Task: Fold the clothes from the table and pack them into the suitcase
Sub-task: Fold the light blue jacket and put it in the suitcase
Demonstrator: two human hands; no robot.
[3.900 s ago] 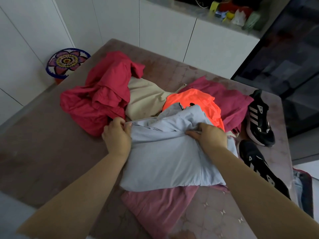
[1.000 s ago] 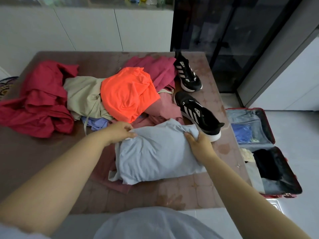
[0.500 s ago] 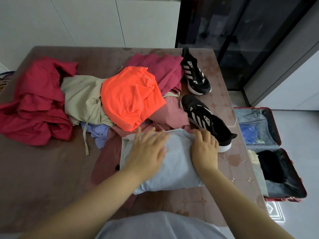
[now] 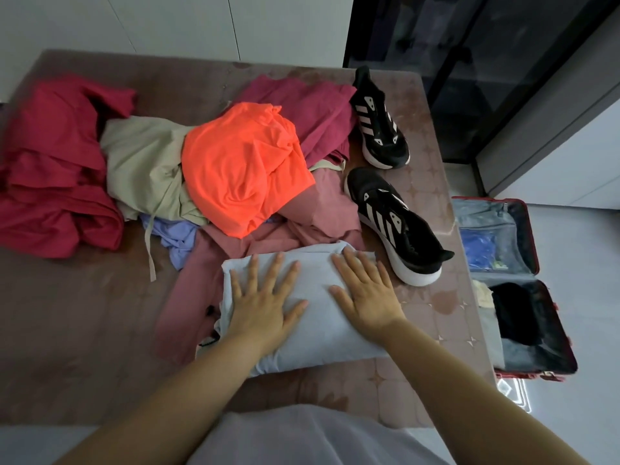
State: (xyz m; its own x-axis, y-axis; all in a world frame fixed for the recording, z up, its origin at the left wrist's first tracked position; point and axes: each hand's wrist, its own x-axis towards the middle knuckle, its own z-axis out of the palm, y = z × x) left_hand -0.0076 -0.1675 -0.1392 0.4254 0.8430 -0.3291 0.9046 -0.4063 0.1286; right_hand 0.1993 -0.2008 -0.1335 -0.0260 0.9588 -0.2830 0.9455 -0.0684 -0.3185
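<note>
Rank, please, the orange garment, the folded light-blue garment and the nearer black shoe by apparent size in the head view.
1. Folded light-blue garment and orange garment: alike; the blue one lies nearer the camera, so unranked.
2. Nearer black shoe: clearly smallest.

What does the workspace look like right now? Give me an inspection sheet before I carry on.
Surface: brown table, its middle and far side largely under clothes.
Job's things: folded light blue garment near the front edge, lying partly on a pink garment. Unfolded behind it: red garment, beige garment, orange garment, maroon garment, lilac garment. Open suitcase on the floor to the right, partly packed.
Clutter: far sneaker and near sneaker, both black, on the table's right side.
Grippers: left hand and right hand press flat on the light blue garment, fingers straight.
Cables: nothing seen.
Surroundings: white cabinets, dark glass door, pale floor.
</note>
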